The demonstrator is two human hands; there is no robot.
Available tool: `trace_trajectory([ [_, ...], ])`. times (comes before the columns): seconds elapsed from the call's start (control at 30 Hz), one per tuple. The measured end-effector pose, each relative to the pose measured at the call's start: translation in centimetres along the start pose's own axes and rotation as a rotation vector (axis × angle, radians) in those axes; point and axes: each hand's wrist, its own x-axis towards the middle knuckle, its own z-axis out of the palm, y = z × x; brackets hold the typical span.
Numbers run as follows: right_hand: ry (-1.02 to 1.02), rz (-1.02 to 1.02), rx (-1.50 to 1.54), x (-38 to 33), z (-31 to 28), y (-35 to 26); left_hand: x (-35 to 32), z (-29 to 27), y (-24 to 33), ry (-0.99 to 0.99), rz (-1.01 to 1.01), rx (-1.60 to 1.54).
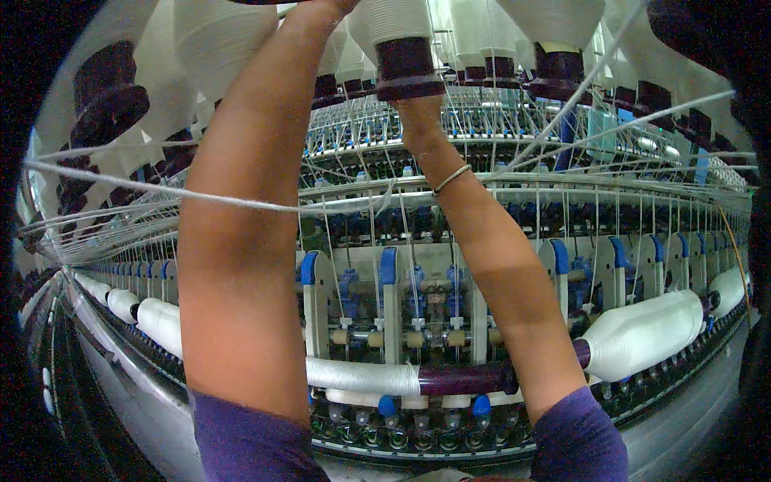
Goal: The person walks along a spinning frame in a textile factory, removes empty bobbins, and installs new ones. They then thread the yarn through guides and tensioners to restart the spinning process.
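Both my arms reach up among hanging bobbins of white roving. My left hand (336,6) is cut off by the top edge, so its fingers are out of sight, near the upper part of a white bobbin (395,20). Behind the dark base (409,68) of that same bobbin is my right hand (420,112), with its fingers hidden; whether it grips the bobbin cannot be told. Lower down, between my forearms, a dark purple tube (462,380) lies level, part wound with white roving (365,375). A loose strand of roving (233,198) crosses my left forearm.
A spinning frame with blue-capped arms (389,265) spans the view. Full white bobbins lie along it at right (646,333) and left (161,325). More hanging bobbins (558,36) crowd overhead. Taut strands (578,88) slant across at right. Another row of machinery (514,128) stands behind.
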Motion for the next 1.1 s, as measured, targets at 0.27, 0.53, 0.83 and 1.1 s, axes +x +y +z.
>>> trace_trajectory([
  [0.27,0.151,0.265,0.446,-0.3,0.0,-0.4,-0.6,0.3,-0.4,-0.023,-0.049,-0.011],
  [0.53,0.062,0.685,0.299,-0.1,-1.3,-2.7,-14.5,-1.7,-2.5,0.145,0.123,0.035],
  [0.83,-0.12,-0.008,0.02,0.4,-0.6,-3.4,-25.8,-7.3,-6.9,-0.831,0.183,0.261],
  [1.1,0.178,0.4,-0.093,-2.1,1.2,-6.1,-27.8,-7.4,-6.6,-0.687,0.303,0.322],
])
